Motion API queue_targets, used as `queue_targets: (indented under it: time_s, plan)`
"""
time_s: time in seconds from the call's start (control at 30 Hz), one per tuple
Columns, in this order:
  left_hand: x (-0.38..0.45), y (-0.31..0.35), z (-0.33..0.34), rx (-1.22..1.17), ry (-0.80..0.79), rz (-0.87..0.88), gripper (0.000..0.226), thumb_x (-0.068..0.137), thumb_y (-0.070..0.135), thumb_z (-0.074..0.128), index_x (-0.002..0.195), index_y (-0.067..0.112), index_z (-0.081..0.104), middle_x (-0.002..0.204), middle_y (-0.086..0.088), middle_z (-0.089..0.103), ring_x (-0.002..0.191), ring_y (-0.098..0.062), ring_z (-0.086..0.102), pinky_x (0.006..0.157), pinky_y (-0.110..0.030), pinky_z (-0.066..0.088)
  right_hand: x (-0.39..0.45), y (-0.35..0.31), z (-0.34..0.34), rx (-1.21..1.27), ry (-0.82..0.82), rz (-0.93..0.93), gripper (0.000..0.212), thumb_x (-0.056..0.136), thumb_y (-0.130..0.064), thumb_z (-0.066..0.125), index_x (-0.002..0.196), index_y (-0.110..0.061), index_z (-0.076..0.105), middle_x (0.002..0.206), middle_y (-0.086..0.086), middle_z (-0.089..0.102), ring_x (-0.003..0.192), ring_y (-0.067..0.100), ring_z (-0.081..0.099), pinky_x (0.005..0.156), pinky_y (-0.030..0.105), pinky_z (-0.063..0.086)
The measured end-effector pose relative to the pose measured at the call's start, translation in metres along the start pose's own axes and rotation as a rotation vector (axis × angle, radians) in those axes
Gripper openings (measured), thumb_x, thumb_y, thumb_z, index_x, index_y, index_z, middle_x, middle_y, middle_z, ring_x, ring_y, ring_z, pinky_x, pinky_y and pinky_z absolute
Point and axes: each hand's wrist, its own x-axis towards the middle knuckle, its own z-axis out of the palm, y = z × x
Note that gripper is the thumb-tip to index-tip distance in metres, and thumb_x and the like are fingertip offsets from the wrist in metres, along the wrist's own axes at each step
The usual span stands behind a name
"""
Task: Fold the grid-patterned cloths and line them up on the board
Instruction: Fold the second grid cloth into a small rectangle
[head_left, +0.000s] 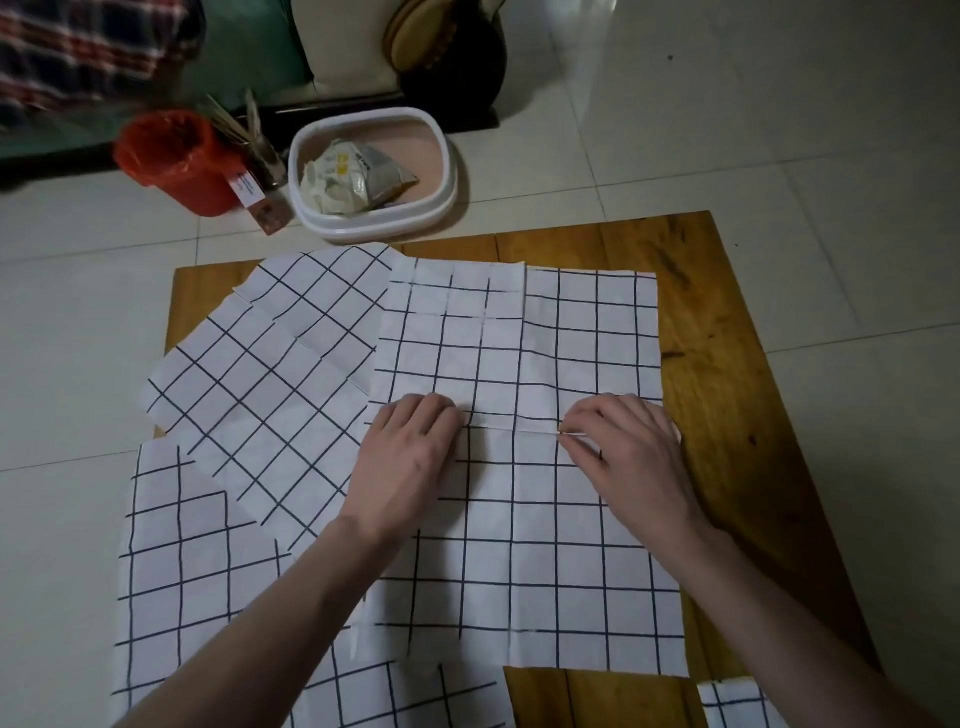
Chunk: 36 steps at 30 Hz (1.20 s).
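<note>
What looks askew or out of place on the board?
The rotated cloth lies diagonal to the board, hanging over its left edge. The lower-left cloth also overhangs onto the floor tiles.

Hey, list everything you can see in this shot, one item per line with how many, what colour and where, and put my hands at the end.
grid cloths: at least four, white with dark lines, overlapping across the board, one corner at bottom right
wooden board: one, brown, on the floor under the cloths
tub: one, white rim with pink inside, beyond the board, holds a crumpled wrapper
crumpled wrapper: one, pale with yellow, inside the tub
red bin: one, red bag liner, left of the tub
tiled floor: pale, all around
left hand: fingers curled at the nearest cloth's far edge
right hand: pinches the same edge
</note>
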Motion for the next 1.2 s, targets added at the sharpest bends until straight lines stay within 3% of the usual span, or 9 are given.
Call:
queue_targets:
  time_s: [0.2, 0.37, 0.53, 0.63, 0.77, 0.9, 1.03, 1.13, 1.2]
  plan:
    - [0.008, -0.014, -0.025, 0.016, -0.005, 0.065, 0.011, 0.102, 0.015, 0.060, 0.113, 0.013, 0.064, 0.100, -0.003, 0.060, 0.087, -0.029, 0.056, 0.078, -0.040, 0.046, 0.005, 0.006, -0.033, -0.003, -0.027, -0.136, 0.005, 0.097, -0.018, 0.072, 0.101, -0.019, 0.073, 0.101, -0.006, 0.068, 0.092, 0.016, 0.063, 0.081, 0.035, 0.047]
    - [0.025, -0.031, -0.058, 0.042, 0.014, 0.079, 0.024, 0.106, 0.025, 0.048, 0.106, 0.014, 0.070, 0.091, -0.002, 0.063, 0.078, -0.026, 0.057, 0.070, -0.042, 0.050, 0.029, 0.015, -0.065, -0.028, -0.019, -0.181, 0.009, 0.101, -0.021, 0.063, 0.103, -0.018, 0.072, 0.103, -0.004, 0.067, 0.094, 0.014, 0.063, 0.082, 0.033, 0.047]
    - [0.054, -0.036, -0.102, 0.037, 0.094, 0.129, 0.025, 0.103, 0.027, 0.056, 0.110, 0.014, 0.077, 0.098, -0.002, 0.072, 0.084, -0.023, 0.064, 0.072, -0.038, 0.052, 0.066, 0.017, -0.098, -0.118, -0.019, -0.264, 0.008, 0.094, -0.012, 0.072, 0.102, -0.013, 0.069, 0.100, 0.002, 0.066, 0.088, 0.018, 0.063, 0.079, 0.027, 0.040]
    - [0.069, -0.038, -0.128, 0.024, 0.169, 0.130, 0.028, 0.105, 0.027, 0.056, 0.115, 0.013, 0.078, 0.108, -0.003, 0.078, 0.095, -0.022, 0.071, 0.079, -0.037, 0.057, 0.091, 0.018, -0.120, -0.176, 0.035, -0.273, 0.011, 0.095, -0.010, 0.067, 0.106, -0.009, 0.069, 0.097, 0.006, 0.066, 0.081, 0.023, 0.063, 0.072, 0.034, 0.046]
    - [0.081, -0.033, -0.160, -0.006, 0.311, 0.145, 0.023, 0.105, 0.021, 0.064, 0.120, 0.011, 0.078, 0.120, -0.003, 0.077, 0.115, -0.020, 0.072, 0.092, -0.041, 0.060, 0.109, 0.008, -0.152, -0.217, 0.148, -0.252, 0.019, 0.093, -0.004, 0.066, 0.112, -0.003, 0.069, 0.100, 0.012, 0.068, 0.086, 0.029, 0.065, 0.075, 0.038, 0.047]
    - [0.077, -0.021, -0.180, -0.003, 0.386, 0.211, 0.023, 0.103, 0.013, 0.068, 0.125, 0.010, 0.076, 0.128, -0.002, 0.074, 0.123, -0.017, 0.069, 0.094, -0.042, 0.060, 0.096, -0.003, -0.174, -0.291, 0.238, -0.254, 0.021, 0.101, -0.004, 0.062, 0.119, -0.003, 0.070, 0.104, 0.012, 0.069, 0.093, 0.027, 0.064, 0.083, 0.031, 0.041]
    - [0.050, -0.018, -0.171, -0.004, 0.355, 0.253, 0.030, 0.101, 0.005, 0.066, 0.130, 0.009, 0.073, 0.134, -0.003, 0.071, 0.126, -0.018, 0.068, 0.096, -0.041, 0.060, 0.059, -0.004, -0.168, -0.329, 0.221, -0.298, 0.024, 0.100, -0.018, 0.057, 0.110, -0.004, 0.074, 0.103, 0.013, 0.072, 0.092, 0.028, 0.068, 0.081, 0.038, 0.048]
    - [0.021, -0.023, -0.146, -0.007, 0.273, 0.248, 0.049, 0.092, -0.009, 0.071, 0.137, 0.011, 0.069, 0.141, -0.002, 0.067, 0.131, -0.016, 0.064, 0.100, -0.042, 0.059, 0.028, 0.005, -0.145, -0.335, 0.187, -0.318, 0.025, 0.098, -0.020, 0.060, 0.107, -0.005, 0.077, 0.100, 0.012, 0.075, 0.090, 0.027, 0.070, 0.085, 0.033, 0.047]
    - [0.001, -0.026, -0.126, 0.001, 0.213, 0.262, 0.059, 0.088, -0.017, 0.061, 0.140, 0.010, 0.066, 0.145, -0.004, 0.064, 0.133, -0.017, 0.062, 0.105, -0.041, 0.057, 0.008, 0.012, -0.125, -0.326, 0.147, -0.302, 0.024, 0.097, -0.019, 0.061, 0.108, -0.006, 0.078, 0.101, 0.010, 0.075, 0.091, 0.025, 0.070, 0.089, 0.030, 0.044]
